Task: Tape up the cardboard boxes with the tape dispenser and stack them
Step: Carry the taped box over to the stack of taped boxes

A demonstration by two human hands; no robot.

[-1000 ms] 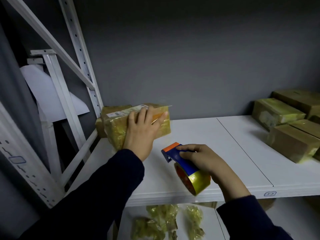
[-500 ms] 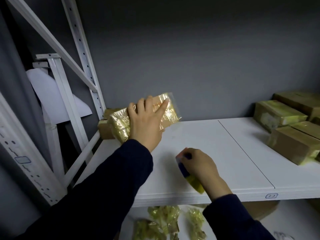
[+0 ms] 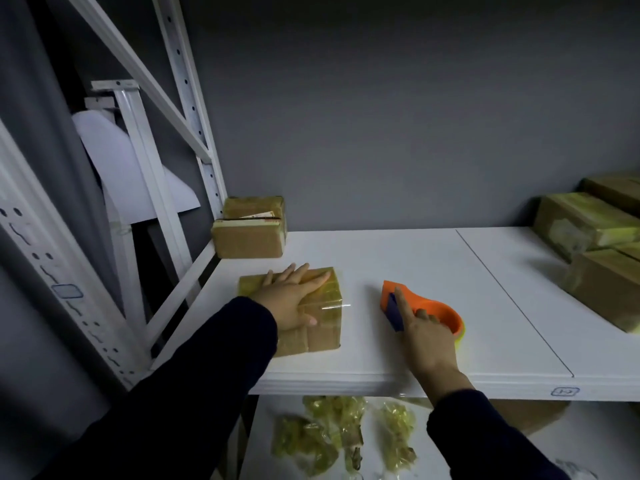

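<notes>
A tape-wrapped cardboard box (image 3: 323, 329) lies on the white shelf (image 3: 433, 271) near its front left. My left hand (image 3: 291, 299) rests flat on its top with the fingers straight. To the right, the orange and blue tape dispenser (image 3: 436, 308) with its yellow roll sits on the shelf. My right hand (image 3: 424, 336) holds it, the forefinger stretched along the blue part and the other fingers curled over the orange body. A loose strip of clear tape sticks out at the box's right edge.
Another cardboard box (image 3: 247, 237) with a second one behind it stands at the back left corner by the rack upright (image 3: 204, 161). Several taped boxes (image 3: 588, 230) fill the right end. Crumpled tape scraps (image 3: 332, 431) lie on the lower shelf.
My left hand brought the box down from the air onto the shelf and now lies flat on it. My right hand turned the dispenser and set it on the shelf.
</notes>
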